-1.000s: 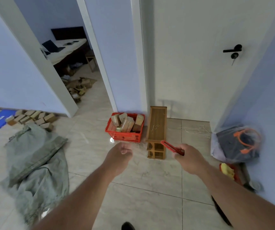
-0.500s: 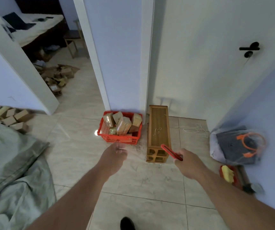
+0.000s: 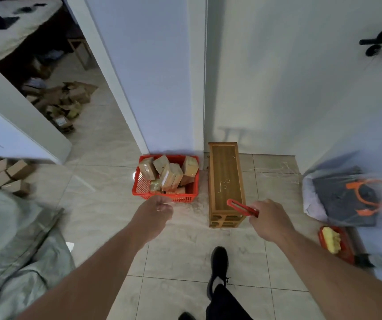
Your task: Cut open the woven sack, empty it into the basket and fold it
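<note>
Sack (image 3: pixel 12 245) left of parcel-filled basket (image 3: pixel 139 188)

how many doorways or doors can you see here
2. An open doorway at the upper left leads into a room with a table, and a closed white door with a black handle stands at the upper right, behind the wooden stool.

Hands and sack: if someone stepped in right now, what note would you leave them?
Right hand grips a red cutter, over the wooden stool. Left hand is curled, holding nothing that I can make out.
Red basket by the wall already holds boxes. Grey woven sack lies crumpled on the floor, left.
Sack looks emptied; left: put the cutter down, fold the sack.
</note>
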A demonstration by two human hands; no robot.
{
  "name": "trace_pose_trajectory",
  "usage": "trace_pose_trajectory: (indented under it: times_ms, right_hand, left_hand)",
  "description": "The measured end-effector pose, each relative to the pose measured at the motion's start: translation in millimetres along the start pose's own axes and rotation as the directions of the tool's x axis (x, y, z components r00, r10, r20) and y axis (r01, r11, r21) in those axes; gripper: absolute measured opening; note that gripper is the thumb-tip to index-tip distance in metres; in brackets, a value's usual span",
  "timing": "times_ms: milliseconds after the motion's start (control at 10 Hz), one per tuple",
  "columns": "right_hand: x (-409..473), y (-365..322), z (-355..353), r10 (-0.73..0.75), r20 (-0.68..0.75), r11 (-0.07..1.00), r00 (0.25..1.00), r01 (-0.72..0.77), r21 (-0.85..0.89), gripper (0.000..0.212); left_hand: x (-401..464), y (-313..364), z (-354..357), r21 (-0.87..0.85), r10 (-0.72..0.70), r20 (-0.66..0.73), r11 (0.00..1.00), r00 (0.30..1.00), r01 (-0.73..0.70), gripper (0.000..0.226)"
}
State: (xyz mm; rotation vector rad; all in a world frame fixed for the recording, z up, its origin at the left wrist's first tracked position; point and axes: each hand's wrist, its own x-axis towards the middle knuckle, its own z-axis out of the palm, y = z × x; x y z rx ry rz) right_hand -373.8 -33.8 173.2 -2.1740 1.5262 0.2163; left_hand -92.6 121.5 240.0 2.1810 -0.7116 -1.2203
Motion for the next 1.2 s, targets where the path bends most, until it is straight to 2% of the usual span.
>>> trace_pose_trajectory:
  times_ms: [200, 400, 600, 800, 1000, 1200]
  right_hand:
    - [97, 10, 20, 0.031, 0.06, 0.999, 0.998, -0.028, -0.042, 0.032]
    - [184, 18, 59, 0.023, 0.095, 0.985, 0.995, -0.006, -0.175, 0.024]
    - [269, 27, 132, 0.012, 0.122, 0.967, 0.992, 0.02, -0.252, 0.027]
    - [344, 46, 230, -0.007, 0.117, 0.943, 0.993, 0.046, -0.33, 0.03]
    - [367, 68, 284, 0.011, 0.093, 0.914, 0.996, 0.027, -0.406, 0.03]
    - [347, 68, 262, 0.067, 0.057, 0.954, 0.996, -0.047, -0.297, 0.045]
  left_hand:
    - [75, 44, 5, 0.077, -0.069, -0.007, 0.995, 0.998, 0.069, 0.025]
    - [176, 47, 31, 0.091, -0.104, 0.024, 0.991, 0.994, 0.102, 0.024]
    - [276, 6, 66, 0.106, -0.144, 0.07, 0.985, 0.987, 0.136, 0.025]
    - [357, -58, 106, 0.044, -0.226, 0.073, 0.974, 0.971, 0.223, 0.026]
    - [396, -98, 135, 0.01, -0.27, 0.114, 0.963, 0.956, 0.271, 0.027]
    - [383, -88, 127, -0.04, -0.276, 0.112, 0.959, 0.955, 0.282, 0.028]
